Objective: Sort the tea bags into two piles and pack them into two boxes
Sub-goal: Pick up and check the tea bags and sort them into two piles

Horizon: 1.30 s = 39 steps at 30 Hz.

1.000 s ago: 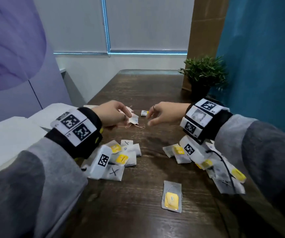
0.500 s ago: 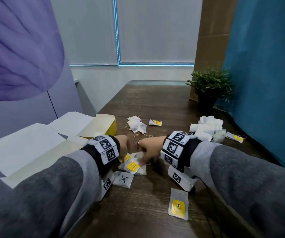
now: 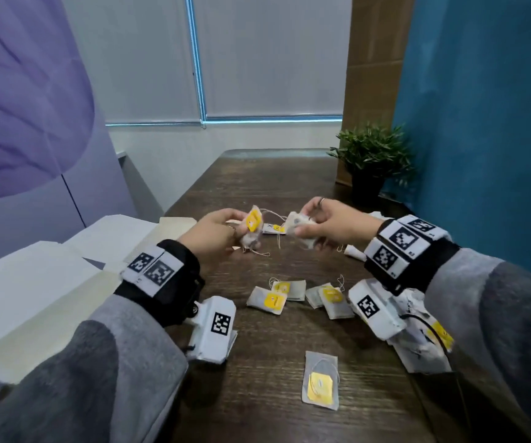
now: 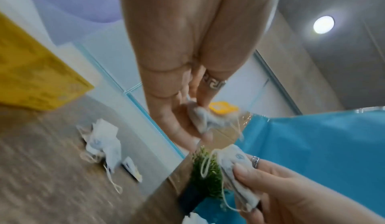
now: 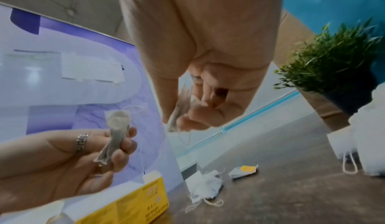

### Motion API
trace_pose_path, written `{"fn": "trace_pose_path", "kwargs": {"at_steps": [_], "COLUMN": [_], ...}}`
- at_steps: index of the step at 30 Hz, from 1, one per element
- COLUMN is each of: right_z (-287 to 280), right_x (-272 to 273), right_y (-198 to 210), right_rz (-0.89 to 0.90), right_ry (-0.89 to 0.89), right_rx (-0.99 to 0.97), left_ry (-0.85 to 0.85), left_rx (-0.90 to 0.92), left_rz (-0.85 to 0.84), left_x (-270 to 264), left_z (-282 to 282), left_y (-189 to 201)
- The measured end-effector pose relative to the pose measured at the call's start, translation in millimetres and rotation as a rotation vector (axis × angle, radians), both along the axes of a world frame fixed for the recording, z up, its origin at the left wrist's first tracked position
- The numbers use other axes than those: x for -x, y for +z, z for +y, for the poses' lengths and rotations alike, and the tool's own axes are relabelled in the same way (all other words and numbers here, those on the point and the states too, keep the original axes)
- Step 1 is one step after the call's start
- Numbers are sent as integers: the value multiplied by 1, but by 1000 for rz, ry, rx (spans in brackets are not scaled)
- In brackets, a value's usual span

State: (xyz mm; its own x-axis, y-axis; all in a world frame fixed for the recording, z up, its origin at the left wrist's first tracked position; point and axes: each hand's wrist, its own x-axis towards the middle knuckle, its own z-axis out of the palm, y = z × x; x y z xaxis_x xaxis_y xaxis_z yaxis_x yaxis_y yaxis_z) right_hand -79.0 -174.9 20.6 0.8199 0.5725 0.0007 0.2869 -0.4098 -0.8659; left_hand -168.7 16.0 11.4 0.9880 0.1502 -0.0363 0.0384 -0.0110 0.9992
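My left hand holds a crumpled tea bag with a yellow tag above the dark wooden table; the left wrist view shows the same tea bag pinched at the fingertips. My right hand pinches a white tea bag with its string hanging, also seen as a tea bag in the right wrist view. The two hands are a short way apart. Several yellow-tagged tea bags lie below the hands, one tea bag lies nearer me, and a pile sits under my right wrist.
An open box with white flaps lies at the table's left; its yellow side shows in the right wrist view. A heap of white tea bags lies farther out. A potted plant stands at the back right by the blue wall.
Both hands have risen from the near pile and moved forward and apart. Each now holds a tea bag in the air.
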Motion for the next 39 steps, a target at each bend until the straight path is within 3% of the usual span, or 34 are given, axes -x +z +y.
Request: {"fn": "trace_pose_path", "kwargs": {"at_steps": [2,5,10,13,16,21,24,27,30,32,37,39], "right_z": [-10,-20,-26,-24,-22,-13,-3,8,17,20,19,16], "right_x": [1,7,14,19,21,20,19,20,20,20,17,13], "right_y": [8,16,15,11,7,2,-2,-8,-15,-19,-19,-16], "right_rz": [-11,-15,46,139,238,281,279,190,68,85,372,373], "right_ry": [-54,-70,-66,-40,-14,12,12,8,22,44,-12,-70], "right_rx": [-92,-213,-282,-323,-370,-412,-417,-293,-124,-88,-332,-369], "left_ry": [17,-49,-421,-507,-432,-88,-161,-226,-213,-163,-20,19], "left_rx": [247,665,921,930,935,495,504,489,459,464,474,501], "left_rz": [-34,80,177,173,205,142,120,101,84,96,103,108], "left_x": [-6,-10,-11,-10,-10,-20,-20,-23,-25,-26,-28,-28], "left_z": [-5,-8,-1,-1,-6,-16,-23,-26,-26,-23,-15,-13], "left_y": [-4,-7,-15,-17,-18,-23,-22,-26,-32,-36,-38,-37]}}
